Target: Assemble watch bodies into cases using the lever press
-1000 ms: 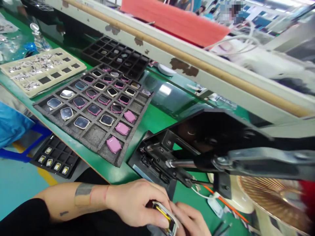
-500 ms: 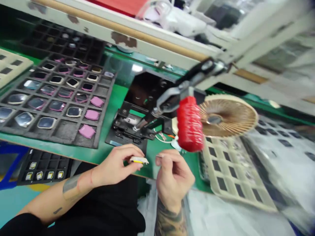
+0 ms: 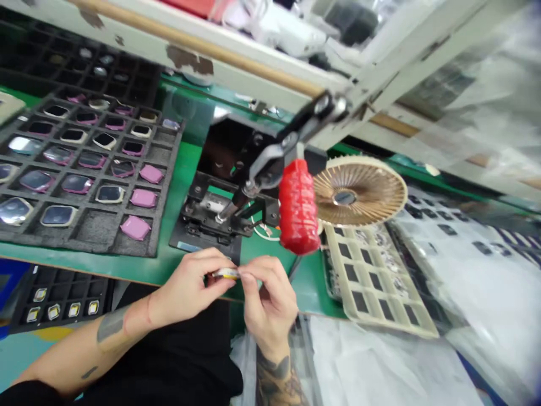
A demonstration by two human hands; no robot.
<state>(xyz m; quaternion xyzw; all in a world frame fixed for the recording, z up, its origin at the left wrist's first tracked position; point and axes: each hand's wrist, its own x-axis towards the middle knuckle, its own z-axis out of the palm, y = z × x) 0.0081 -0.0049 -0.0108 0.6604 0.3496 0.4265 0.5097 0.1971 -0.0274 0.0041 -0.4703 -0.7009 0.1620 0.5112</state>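
Head view: small whitish case (image 3: 225,273), yellow-edged, pinched in left hand (image 3: 192,287); right hand (image 3: 270,296) curled at its end, hold unclear.

Red handle (image 3: 299,210) – glossy, plastic-looking (bumpy, too).

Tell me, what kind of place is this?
It looks like a factory or workshop, perhaps for watches: there's a dark compartment tray of watch-like cases, a metal clamping device with a red handle, and a pale parts tray.

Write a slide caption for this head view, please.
Left hand holding a watch case, right hand at its edge, near a red-handled press.
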